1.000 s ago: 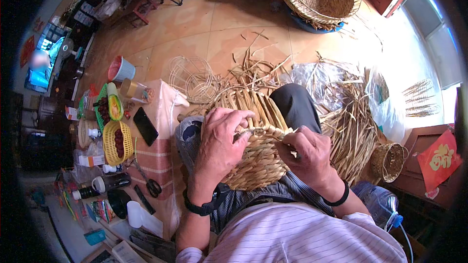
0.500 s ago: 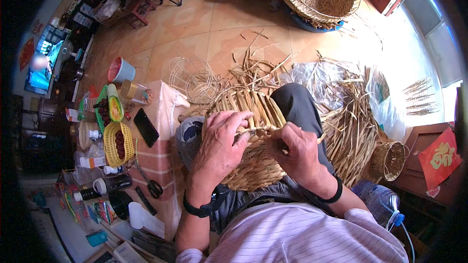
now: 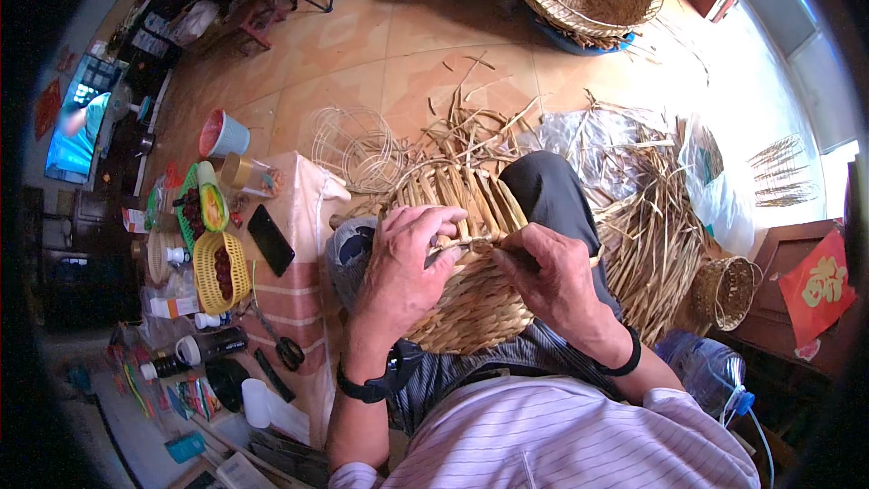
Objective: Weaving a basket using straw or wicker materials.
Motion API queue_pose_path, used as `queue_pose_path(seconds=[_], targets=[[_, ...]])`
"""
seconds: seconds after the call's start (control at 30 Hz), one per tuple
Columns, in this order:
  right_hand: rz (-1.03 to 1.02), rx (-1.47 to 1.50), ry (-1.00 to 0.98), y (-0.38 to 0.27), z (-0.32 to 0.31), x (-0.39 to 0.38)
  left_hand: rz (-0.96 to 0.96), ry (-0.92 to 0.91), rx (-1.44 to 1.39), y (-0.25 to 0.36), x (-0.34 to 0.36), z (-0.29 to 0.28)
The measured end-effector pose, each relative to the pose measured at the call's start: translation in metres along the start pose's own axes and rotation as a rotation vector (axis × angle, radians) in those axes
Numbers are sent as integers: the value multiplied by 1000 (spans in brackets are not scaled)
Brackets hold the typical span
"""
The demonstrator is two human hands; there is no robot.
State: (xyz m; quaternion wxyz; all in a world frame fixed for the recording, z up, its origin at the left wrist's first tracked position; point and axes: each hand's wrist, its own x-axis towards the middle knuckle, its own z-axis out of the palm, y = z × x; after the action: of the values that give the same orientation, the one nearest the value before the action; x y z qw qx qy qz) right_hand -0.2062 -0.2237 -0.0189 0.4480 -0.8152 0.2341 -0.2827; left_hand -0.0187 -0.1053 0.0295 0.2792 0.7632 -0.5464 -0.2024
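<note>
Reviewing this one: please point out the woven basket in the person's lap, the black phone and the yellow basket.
Woven basket (image 3: 475,310): head view, on its woven side.
Black phone (image 3: 271,239): head view, mid-face.
Yellow basket (image 3: 241,269): head view, on its right wall.

Right hand (image 3: 563,288) shifted inward, screen (image 3: 71,150) picture changed

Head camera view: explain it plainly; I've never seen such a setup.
No machine here: these are a person's own bare hands. A wide fisheye camera worn on the head looks down at them, so straight edges bend. The left hand and right hand hold a woven basket by its edge; the exact grip is partly hidden. On the cloth-covered table at left lie a black phone, scissors and a yellow basket of dark red pieces. Dry plant stalks are heaped on the floor at right.
</note>
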Motion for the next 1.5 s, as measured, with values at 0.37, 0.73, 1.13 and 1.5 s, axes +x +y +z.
queue_pose_path(seconds=[0.37,0.73,1.13,1.5], targets=[[-95,-40,-92,2,-20,-19,43,-52,-44,-1,5,2],[189,301,-1,18,-9,2,229,15,63,2,16,4],[53,109,-27,11,-12,13,-147,216,-859,-41,-4,-2],[155,353,36,21,-7,7,-181,312,-596,-49,-52,-15]])
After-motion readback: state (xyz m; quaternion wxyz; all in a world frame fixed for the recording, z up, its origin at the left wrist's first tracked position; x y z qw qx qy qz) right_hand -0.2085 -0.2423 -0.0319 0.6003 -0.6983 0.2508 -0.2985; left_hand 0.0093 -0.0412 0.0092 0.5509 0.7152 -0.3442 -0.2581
